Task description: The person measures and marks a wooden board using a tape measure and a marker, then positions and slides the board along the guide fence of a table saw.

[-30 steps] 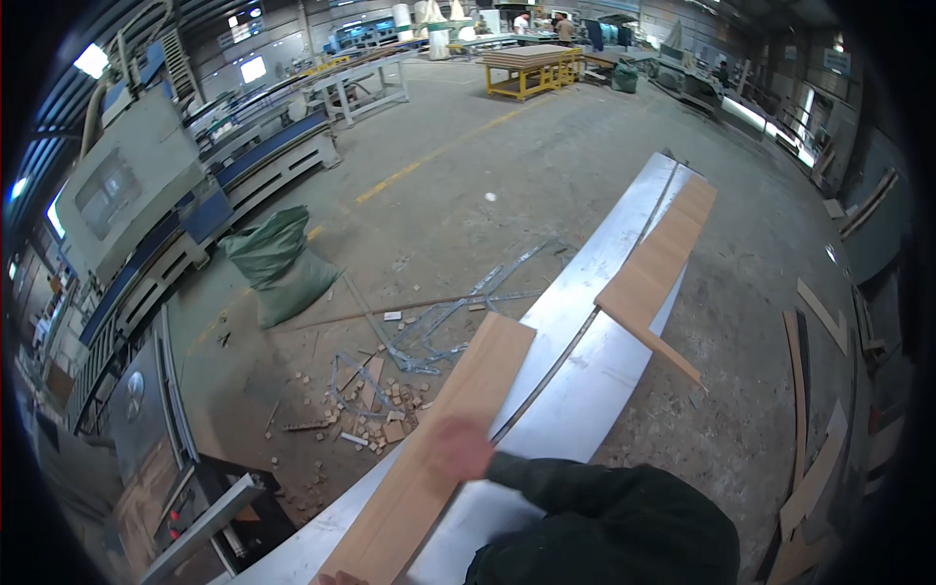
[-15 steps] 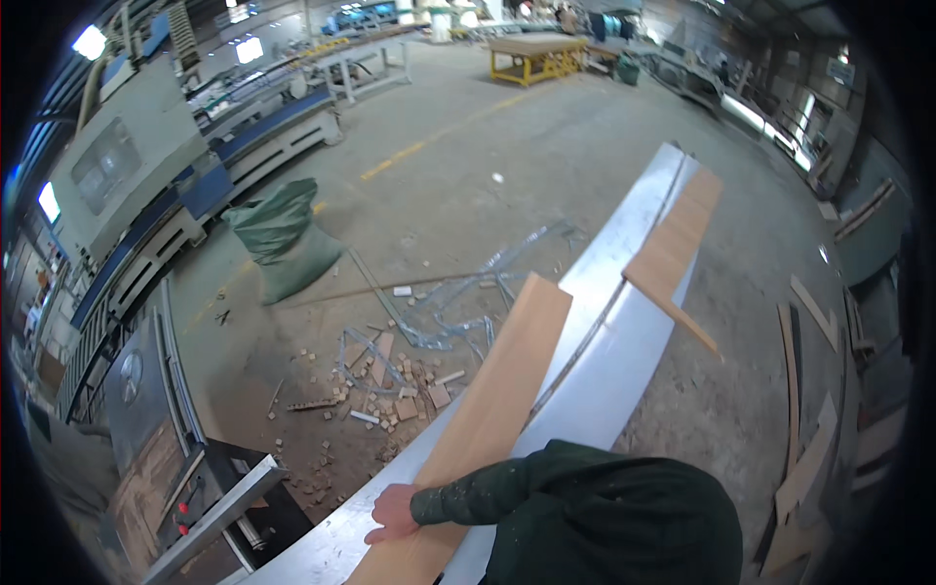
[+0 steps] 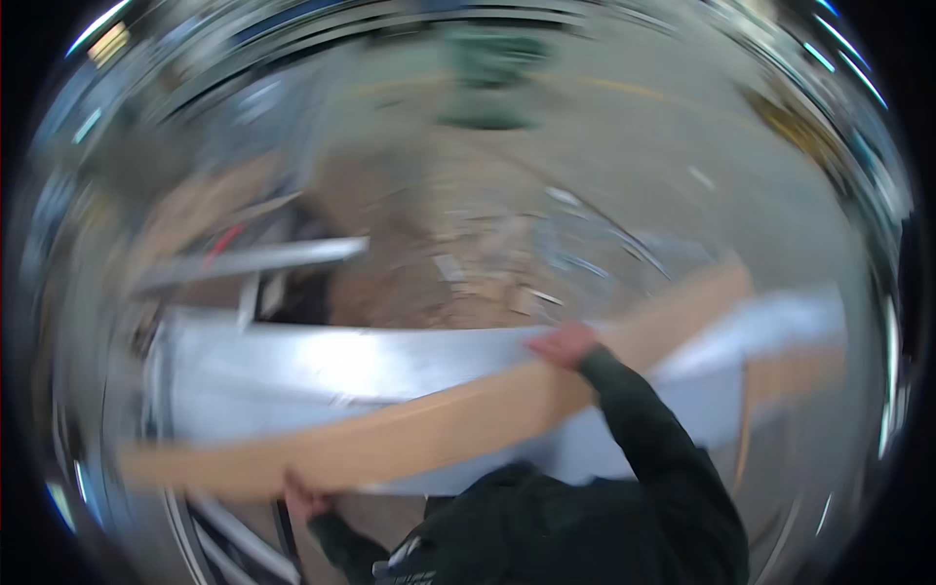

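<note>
Workshop floor, blurred throughout, spreads beyond the far side of the long metal table, the landmark for all places here. Wooden board lies askew across the table: left end past the table's near-left corner, right end out over its far edge; blur hides whether it rests flat or is lifted. Left hand is at the table's near side, one digit up over the board's near edge; cannot tell whether it pinches. Right hand is towards the table's far side, fingers at the board's far edge; cannot tell if they curl under. Handling, my judgement: keep both hands well apart, turn the board level and slowly, and watch its two ends rather than its middle. Edges: second board sits on the table's right end, near the first board's right part, so a low swing could knock it. Metal bar stands just beyond the table's far-left edge; wood scraps litter the floor past its far middle. More room seems to be beyond the far-right side.
</note>
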Motion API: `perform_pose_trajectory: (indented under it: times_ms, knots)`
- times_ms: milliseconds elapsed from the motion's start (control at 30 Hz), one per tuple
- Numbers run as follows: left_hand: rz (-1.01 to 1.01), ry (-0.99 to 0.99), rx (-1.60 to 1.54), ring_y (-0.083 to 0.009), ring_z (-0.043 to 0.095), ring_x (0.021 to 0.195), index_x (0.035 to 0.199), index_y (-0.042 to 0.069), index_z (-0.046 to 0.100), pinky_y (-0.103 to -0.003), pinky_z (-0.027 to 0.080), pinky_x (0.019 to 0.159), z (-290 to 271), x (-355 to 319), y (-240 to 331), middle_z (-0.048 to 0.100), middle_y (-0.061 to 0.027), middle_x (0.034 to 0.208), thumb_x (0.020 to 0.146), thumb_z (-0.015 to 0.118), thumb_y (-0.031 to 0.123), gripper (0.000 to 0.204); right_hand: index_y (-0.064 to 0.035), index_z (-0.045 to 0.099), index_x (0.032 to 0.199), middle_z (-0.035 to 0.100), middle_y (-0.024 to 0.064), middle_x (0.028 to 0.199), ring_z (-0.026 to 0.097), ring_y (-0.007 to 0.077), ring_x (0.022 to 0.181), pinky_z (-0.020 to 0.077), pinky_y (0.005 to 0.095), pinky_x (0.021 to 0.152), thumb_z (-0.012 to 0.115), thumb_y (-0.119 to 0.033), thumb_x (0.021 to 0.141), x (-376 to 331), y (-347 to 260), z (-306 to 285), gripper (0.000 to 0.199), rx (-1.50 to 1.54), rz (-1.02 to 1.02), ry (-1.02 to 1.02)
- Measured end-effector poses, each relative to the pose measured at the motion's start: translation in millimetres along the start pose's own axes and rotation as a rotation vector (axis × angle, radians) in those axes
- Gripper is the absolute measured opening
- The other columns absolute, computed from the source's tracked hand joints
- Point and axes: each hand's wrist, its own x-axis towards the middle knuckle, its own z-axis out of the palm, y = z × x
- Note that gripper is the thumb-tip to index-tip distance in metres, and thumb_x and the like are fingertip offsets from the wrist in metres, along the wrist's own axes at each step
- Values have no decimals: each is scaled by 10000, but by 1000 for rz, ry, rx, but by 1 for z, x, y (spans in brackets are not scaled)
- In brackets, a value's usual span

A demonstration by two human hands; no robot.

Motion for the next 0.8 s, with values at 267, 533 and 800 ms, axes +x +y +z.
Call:
perform_pose_trajectory:
  times_ms: [267,533,800]
  knots:
    - [-840,391,-731,-143,611,579,1139,126,663,-291,375,449,-33,5,28,706,-11,867,950,707,410,344,-79,764,760,686,233,766,663,459,753,508,552,741,459,-541,979,-9,42,63,595,-111,-34,309]
    - [-1030,304,-837,-139,540,492,1130,107,640,-294,363,432,34,-42,106,683,-18,810,936,720,356,326,-11,714,747,643,256,709,652,462,687,474,543,621,550,-461,956,-48,154,19,524,-14,33,581]
    - [-986,-134,-1064,-95,301,399,939,109,630,-288,321,500,139,-101,191,428,46,551,998,653,305,206,23,698,774,648,242,694,618,432,640,428,511,598,518,-446,1034,-96,335,-31,566,-51,84,760]
